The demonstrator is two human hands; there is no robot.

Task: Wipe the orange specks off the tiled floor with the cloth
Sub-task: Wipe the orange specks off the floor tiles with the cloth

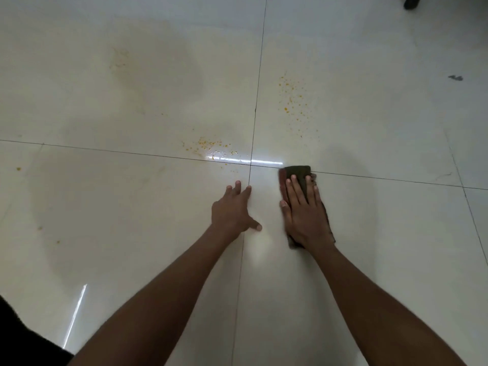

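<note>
**Currently: cloth at the grout crossing, specks unwiped beyond it**

Landmark: the grout crossing [250,163], where four pale tiles of the floor [369,260] meet. Entries run from nearest the wearer outward.

1. Left hand [232,210]. Just on the near side of the crossing, slightly left of it. Fingers straight and spread, flat on the tile, holding nothing. Judged to serve as a brace.

2. Right hand [303,215]. Near-right of the crossing. Fingers straight, lying flat, pressing the cloth down; nothing is pinched.

3. Cloth [295,171]. Dark, folded, under the right hand; its far edge touches the cross-wise grout line just right of the crossing.

4. Near specks [208,145]. Orange cluster just beyond the crossing, to its left, partly under a bright glare.

5. Far specks [290,101]. Looser orange scatter well beyond the crossing, to its right.

6. Stray specks [18,169]. Far left of the crossing, a few isolated.

Handling note, as judgement: keep the palm flat and weight even; push the cloth outward over the near cluster, drawing specks inward rather than smearing them; refold to a fresh face before reaching the far scatter; check the glare patch from another angle.
</note>
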